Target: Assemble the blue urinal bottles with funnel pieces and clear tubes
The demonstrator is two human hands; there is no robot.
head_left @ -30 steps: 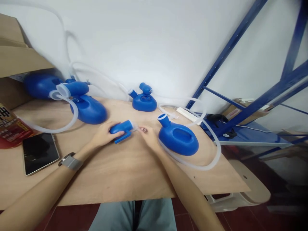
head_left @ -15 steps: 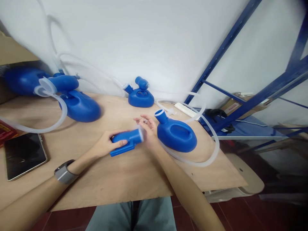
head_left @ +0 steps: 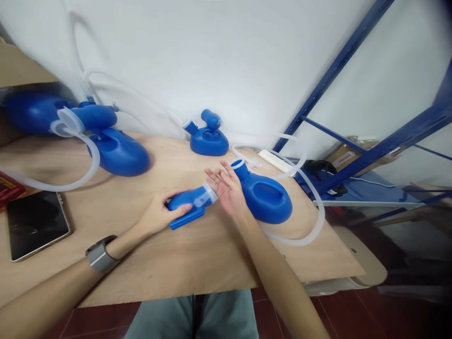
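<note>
My left hand (head_left: 163, 212) is wrapped round a blue plastic urinal cup (head_left: 181, 200), its thumb lying along the side above a flat blue handle strip (head_left: 187, 219). A translucent white piece (head_left: 210, 192) sits around the cup's right end and looks blurred. My right hand (head_left: 231, 193) is turned palm up with its fingers spread, beside that white end; whether the fingers touch it, I cannot tell. Just right of this hand lies a blue urinal bottle (head_left: 270, 200) with a white-rimmed neck, and a clear hose (head_left: 319, 221) curls around it.
At the back stands another blue bottle (head_left: 209, 142) with a blue cup on top. More bottles (head_left: 123, 153) with hoses are at the left, near a tablet (head_left: 38, 226). A white power strip (head_left: 277, 162) lies close to the blue metal shelf (head_left: 328, 75).
My right hand has opened from a curled pose to spread fingers, palm up, and moved slightly up and right. The cup in my left hand has shifted a little right. The view has moved slightly.
</note>
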